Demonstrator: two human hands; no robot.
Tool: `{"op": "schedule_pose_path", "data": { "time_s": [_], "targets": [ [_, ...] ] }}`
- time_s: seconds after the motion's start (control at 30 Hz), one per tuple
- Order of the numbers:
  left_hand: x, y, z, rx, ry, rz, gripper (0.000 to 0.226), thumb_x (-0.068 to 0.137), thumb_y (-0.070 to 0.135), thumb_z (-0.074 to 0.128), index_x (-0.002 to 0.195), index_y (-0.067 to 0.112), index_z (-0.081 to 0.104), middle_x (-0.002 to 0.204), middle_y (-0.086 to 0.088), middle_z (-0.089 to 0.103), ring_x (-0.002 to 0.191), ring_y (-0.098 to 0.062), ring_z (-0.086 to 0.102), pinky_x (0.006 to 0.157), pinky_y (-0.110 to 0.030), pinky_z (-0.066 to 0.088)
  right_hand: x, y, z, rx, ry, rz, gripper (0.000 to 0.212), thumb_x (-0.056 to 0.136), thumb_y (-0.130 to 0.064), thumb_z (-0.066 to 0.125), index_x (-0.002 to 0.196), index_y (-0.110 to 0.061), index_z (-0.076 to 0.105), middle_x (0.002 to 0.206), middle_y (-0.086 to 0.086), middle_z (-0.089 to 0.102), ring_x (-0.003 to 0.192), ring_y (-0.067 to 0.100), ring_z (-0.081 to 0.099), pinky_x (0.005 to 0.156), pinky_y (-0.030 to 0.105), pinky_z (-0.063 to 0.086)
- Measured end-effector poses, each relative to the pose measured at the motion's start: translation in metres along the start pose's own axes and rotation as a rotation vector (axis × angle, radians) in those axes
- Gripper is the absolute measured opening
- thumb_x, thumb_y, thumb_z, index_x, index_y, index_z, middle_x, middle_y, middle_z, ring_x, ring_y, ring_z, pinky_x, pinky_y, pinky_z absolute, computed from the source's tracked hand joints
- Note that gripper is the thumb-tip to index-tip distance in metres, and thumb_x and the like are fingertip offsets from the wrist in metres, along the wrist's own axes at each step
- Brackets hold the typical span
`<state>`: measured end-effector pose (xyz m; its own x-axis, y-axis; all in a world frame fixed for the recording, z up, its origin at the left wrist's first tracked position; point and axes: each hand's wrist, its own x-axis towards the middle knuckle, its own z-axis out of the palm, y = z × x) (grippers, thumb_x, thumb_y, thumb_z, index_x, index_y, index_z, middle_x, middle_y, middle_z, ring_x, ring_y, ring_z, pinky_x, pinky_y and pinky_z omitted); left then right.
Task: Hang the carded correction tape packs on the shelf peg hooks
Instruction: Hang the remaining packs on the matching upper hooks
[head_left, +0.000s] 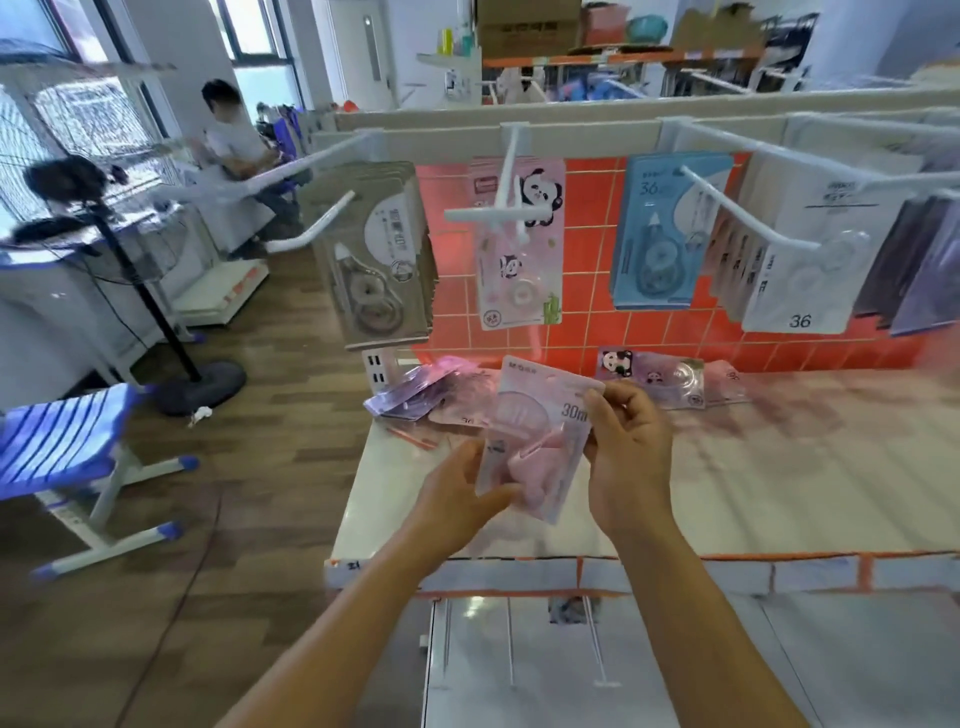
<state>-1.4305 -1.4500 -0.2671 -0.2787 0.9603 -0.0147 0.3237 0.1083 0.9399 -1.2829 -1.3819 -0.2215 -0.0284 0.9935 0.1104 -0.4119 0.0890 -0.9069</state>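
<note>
I hold a pink carded correction tape pack (535, 421) marked 30m above the white shelf (779, 467). My left hand (462, 499) grips its lower left edge, and my right hand (628, 447) pinches its upper right edge. More loose packs lie at the back of the shelf, a purple and pink heap (426, 397) on the left and a panda pack (654, 376) on the right. White peg hooks jut out above. One hook (498, 208) carries a pink panda pack (519, 244); others carry a grey stack (371, 254), a blue stack (665, 234) and white packs (810, 260).
A peg hook (311, 228) at the far left sticks out over the aisle. A blue chair (67, 452) and a fan stand (202, 384) sit on the wooden floor to the left. A seated person (239, 150) is further back. Lower pegs (597, 649) hang below the shelf edge.
</note>
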Motion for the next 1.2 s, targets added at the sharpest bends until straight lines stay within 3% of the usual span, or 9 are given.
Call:
{"op": "schedule_pose_path", "data": {
  "time_s": [0.17,0.3,0.43,0.5,0.63,0.77,0.9,1.0,1.2],
  "targets": [
    [-0.045,-0.009,-0.025,-0.085,-0.081,-0.061,0.031,0.076,0.017,0.079,0.104,0.019,0.065,0.097,0.001,0.073,0.094,-0.022,0.069,0.089,-0.043,0.055,-0.038,0.007,0.008,-0.012,0.036,0.077,0.013,0.092,-0.006,0.058,0.082,-0.014,0.059,0.081,0.012,0.049,0.080,0.027,0.044,0.078,0.046,0.041],
    [-0.080,-0.015,-0.042,-0.118,-0.097,-0.096,0.029,0.075,0.010,0.080,0.099,0.016,0.065,0.093,-0.001,0.074,0.092,-0.024,0.070,0.088,-0.043,0.055,-0.075,0.006,0.016,-0.111,-0.021,0.085,0.012,0.092,-0.008,0.058,0.095,-0.018,0.063,0.095,0.010,0.064,0.090,0.031,0.058,0.086,0.049,0.049],
    [-0.115,-0.028,-0.052,-0.162,-0.158,-0.117,0.029,0.076,0.002,0.076,0.098,0.016,0.064,0.096,-0.002,0.074,0.092,-0.019,0.071,0.083,-0.032,0.057,-0.116,0.009,0.023,-0.208,-0.116,0.038,0.019,0.093,-0.006,0.056,0.109,-0.015,0.063,0.082,-0.006,0.062,0.070,-0.003,0.061,0.067,0.019,0.052],
    [-0.130,-0.042,-0.055,-0.161,-0.172,-0.137,0.032,0.077,0.000,0.075,0.099,0.020,0.064,0.095,0.002,0.074,0.089,-0.013,0.071,0.076,-0.023,0.057,-0.136,0.016,0.023,-0.260,-0.140,0.062,0.019,0.091,-0.007,0.059,0.110,-0.012,0.061,0.081,-0.006,0.059,0.063,-0.009,0.057,0.059,0.012,0.048],
    [-0.153,-0.081,-0.052,-0.110,-0.215,-0.187,0.039,0.074,0.005,0.079,0.103,0.025,0.062,0.095,0.004,0.074,0.088,-0.012,0.071,0.080,-0.029,0.058,-0.169,0.042,0.014,-0.371,-0.187,0.133,0.015,0.087,-0.009,0.066,0.098,-0.019,0.063,0.092,0.002,0.066,0.075,0.006,0.063,0.057,0.017,0.051],
    [-0.165,-0.125,-0.037,-0.046,-0.244,-0.217,0.040,0.074,0.014,0.081,0.109,0.025,0.065,0.098,0.006,0.073,0.091,-0.013,0.070,0.083,-0.035,0.057,-0.190,0.075,0.003,-0.435,-0.226,0.140,0.014,0.086,-0.008,0.065,0.094,-0.019,0.062,0.091,0.001,0.066,0.078,0.005,0.064,0.062,0.017,0.052],
    [-0.174,-0.170,-0.019,-0.052,-0.240,-0.278,0.037,0.073,0.013,0.081,0.102,0.031,0.066,0.094,0.011,0.073,0.090,-0.007,0.069,0.080,-0.023,0.056,-0.199,0.120,-0.015,-0.548,-0.264,0.190,0.020,0.084,-0.009,0.069,0.091,-0.026,0.062,0.091,-0.003,0.066,0.082,0.006,0.063,0.067,0.019,0.052],
    [-0.173,-0.212,-0.009,-0.074,-0.204,-0.336,0.041,0.073,0.012,0.082,0.104,0.033,0.066,0.101,0.009,0.073,0.095,-0.011,0.069,0.085,-0.031,0.057,-0.200,0.161,-0.030,-0.661,-0.316,0.237,0.022,0.084,-0.009,0.070,0.090,-0.029,0.060,0.091,-0.002,0.067,0.085,0.013,0.064,0.072,0.023,0.053],
    [-0.172,-0.294,0.008,0.099,-0.276,-0.366,0.039,0.080,0.020,0.076,0.118,0.025,0.066,0.111,0.008,0.070,0.100,-0.010,0.066,0.091,-0.035,0.054,-0.213,0.234,-0.058,-0.784,-0.343,0.368,0.014,0.088,-0.018,0.066,0.085,-0.029,0.057,0.086,-0.003,0.064,0.079,0.006,0.063,0.059,0.014,0.050]
  ]
}}
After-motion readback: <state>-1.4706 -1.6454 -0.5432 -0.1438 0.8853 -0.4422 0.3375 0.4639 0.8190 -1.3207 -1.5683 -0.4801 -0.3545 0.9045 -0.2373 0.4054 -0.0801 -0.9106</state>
